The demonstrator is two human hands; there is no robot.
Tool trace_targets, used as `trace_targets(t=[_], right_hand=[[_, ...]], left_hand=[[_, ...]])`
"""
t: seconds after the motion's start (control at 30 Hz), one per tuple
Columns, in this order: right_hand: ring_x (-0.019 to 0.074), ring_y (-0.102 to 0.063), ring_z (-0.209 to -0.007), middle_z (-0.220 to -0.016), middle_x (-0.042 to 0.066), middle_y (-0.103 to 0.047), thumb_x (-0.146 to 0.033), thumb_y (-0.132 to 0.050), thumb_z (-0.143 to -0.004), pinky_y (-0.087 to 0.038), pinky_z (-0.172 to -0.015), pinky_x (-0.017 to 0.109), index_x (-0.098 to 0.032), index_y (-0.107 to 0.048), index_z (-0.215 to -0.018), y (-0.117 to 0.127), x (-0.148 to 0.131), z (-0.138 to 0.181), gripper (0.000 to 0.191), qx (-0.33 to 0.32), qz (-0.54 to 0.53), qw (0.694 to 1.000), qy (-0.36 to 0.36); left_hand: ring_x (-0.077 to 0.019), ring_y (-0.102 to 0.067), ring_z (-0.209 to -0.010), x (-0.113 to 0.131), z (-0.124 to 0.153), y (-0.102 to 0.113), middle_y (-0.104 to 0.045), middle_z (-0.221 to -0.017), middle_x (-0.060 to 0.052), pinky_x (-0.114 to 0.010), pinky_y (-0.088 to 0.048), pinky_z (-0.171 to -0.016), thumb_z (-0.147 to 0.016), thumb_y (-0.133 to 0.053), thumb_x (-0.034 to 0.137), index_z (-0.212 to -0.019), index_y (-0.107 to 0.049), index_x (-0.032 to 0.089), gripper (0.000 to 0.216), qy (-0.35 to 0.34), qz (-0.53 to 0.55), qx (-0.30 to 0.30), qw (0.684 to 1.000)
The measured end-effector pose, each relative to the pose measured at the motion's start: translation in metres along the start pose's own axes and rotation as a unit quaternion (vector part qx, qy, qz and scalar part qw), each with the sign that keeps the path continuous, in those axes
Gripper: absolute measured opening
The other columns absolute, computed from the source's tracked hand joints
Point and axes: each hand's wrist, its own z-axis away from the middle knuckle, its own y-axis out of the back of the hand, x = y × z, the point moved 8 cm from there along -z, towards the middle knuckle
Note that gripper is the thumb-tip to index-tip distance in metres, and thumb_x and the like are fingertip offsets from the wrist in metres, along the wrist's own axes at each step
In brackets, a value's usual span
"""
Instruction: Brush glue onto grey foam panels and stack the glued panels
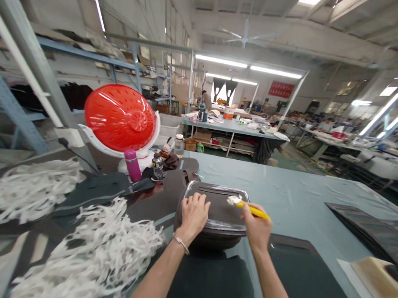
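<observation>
A dark, rounded-rectangle piece (220,209) with a pale wet-looking line along its rim sits on top of a dark base in front of me. On its left side lies my left hand (195,214), palm down, fingers stretched out on the surface. My right hand (257,224) grips a brush (254,210) by its yellow handle. The brush's white, clumped tip is over the right part of the piece, near the rim; whether it touches cannot be told. Flat dark panels (308,268) lie on the table to the right and nearest me.
Heaps of white strips (105,255) cover the left side. Behind them stand a red fan-like dish (122,117), a purple bottle (132,165), a dark bottle (157,166) and a clear jar (179,145). Stacked dark sheets (366,226) lie right on the blue-grey table (284,185).
</observation>
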Motion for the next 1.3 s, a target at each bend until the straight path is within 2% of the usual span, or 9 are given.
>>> trace_targets(t=[0.1,0.2,0.27,0.4,0.5,0.77,1.0,1.2,1.3], right_hand=[[0.0149,-0.061,-0.058,-0.072,0.003,-0.069,-0.047,-0.054,-0.075,-0.047,-0.059,0.024,-0.019,-0.068,-0.08,-0.097,-0.041,0.003,0.032,-0.072,-0.079,0.993,0.046],[0.0149,-0.061,-0.06,-0.072,0.002,-0.069,-0.046,-0.053,-0.074,-0.047,-0.062,0.024,-0.02,-0.068,-0.074,-0.147,-0.051,0.005,0.03,-0.138,-0.08,0.984,0.077],[0.0156,-0.06,-0.059,-0.069,0.002,-0.068,-0.045,-0.053,-0.073,-0.046,-0.062,0.025,-0.02,-0.068,-0.071,-0.136,-0.031,-0.004,0.029,-0.135,-0.027,0.987,0.078],[0.018,-0.058,-0.057,-0.063,0.003,-0.066,-0.043,-0.052,-0.072,-0.041,-0.06,0.027,-0.02,-0.067,-0.071,-0.042,0.03,-0.045,0.027,0.014,0.14,0.99,0.021],[0.0188,-0.057,-0.058,-0.063,0.004,-0.065,-0.04,-0.051,-0.072,-0.039,-0.059,0.027,-0.019,-0.066,-0.072,-0.009,0.034,-0.061,0.025,0.095,0.198,0.976,0.01],[0.0157,-0.059,-0.059,-0.066,0.002,-0.066,-0.046,-0.049,-0.076,-0.042,-0.061,0.024,-0.02,-0.065,-0.076,-0.168,-0.044,-0.023,0.03,-0.174,-0.007,0.979,0.105],[0.0181,-0.055,-0.058,-0.058,0.004,-0.06,-0.034,-0.045,-0.072,-0.037,-0.059,0.026,-0.019,-0.063,-0.074,-0.112,-0.003,-0.064,0.024,0.014,0.208,0.978,0.028],[0.0135,-0.056,-0.05,-0.054,-0.002,-0.06,-0.035,-0.047,-0.07,-0.04,-0.053,0.021,-0.019,-0.066,-0.08,-0.197,-0.03,-0.048,0.027,-0.188,-0.011,0.982,0.034],[0.0136,-0.056,-0.046,-0.048,-0.002,-0.058,-0.03,-0.048,-0.066,-0.039,-0.05,0.02,-0.018,-0.067,-0.077,-0.188,-0.001,-0.069,0.025,-0.192,-0.001,0.981,-0.034]], left_hand=[[-0.0233,-0.048,-0.103,0.016,0.005,-0.012,-0.057,-0.107,-0.007,-0.038,-0.031,-0.086,-0.087,-0.044,0.036,-0.105,-0.058,0.024,0.026,-0.03,-0.022,-0.032,0.999],[-0.0234,-0.047,-0.101,0.014,0.009,-0.019,-0.056,-0.105,-0.008,-0.038,-0.032,-0.085,-0.086,-0.043,0.028,-0.106,-0.059,0.023,0.026,-0.025,-0.031,-0.045,0.998],[-0.0226,-0.047,-0.102,0.011,0.011,-0.019,-0.055,-0.106,-0.007,-0.038,-0.032,-0.087,-0.087,-0.042,0.027,-0.108,-0.058,0.024,0.027,-0.02,-0.021,-0.034,0.999],[-0.0226,-0.045,-0.105,0.011,0.012,-0.014,-0.054,-0.109,-0.005,-0.039,-0.031,-0.09,-0.087,-0.045,0.032,-0.108,-0.057,0.027,0.025,-0.02,0.003,-0.01,1.0],[-0.0234,-0.044,-0.105,0.011,0.012,-0.014,-0.054,-0.107,-0.006,-0.04,-0.03,-0.091,-0.086,-0.046,0.033,-0.106,-0.058,0.026,0.024,-0.014,0.002,-0.002,1.0],[-0.0218,-0.046,-0.1,0.008,0.011,-0.014,-0.054,-0.102,-0.005,-0.039,-0.033,-0.088,-0.087,-0.044,0.029,-0.103,-0.059,0.025,0.023,-0.006,0.001,0.006,1.0],[-0.0213,-0.045,-0.099,0.006,0.012,-0.012,-0.054,-0.102,-0.004,-0.039,-0.033,-0.088,-0.087,-0.046,0.032,-0.1,-0.06,0.026,0.021,-0.005,0.011,0.018,1.0],[-0.0214,-0.045,-0.101,0.006,0.01,-0.015,-0.055,-0.105,-0.005,-0.038,-0.032,-0.088,-0.088,-0.044,0.029,-0.105,-0.06,0.026,0.024,-0.006,0.003,0.018,1.0],[-0.0215,-0.045,-0.102,0.006,0.01,-0.015,-0.055,-0.107,-0.005,-0.038,-0.031,-0.089,-0.088,-0.042,0.028,-0.107,-0.059,0.027,0.026,-0.012,0.004,0.01,1.0]])
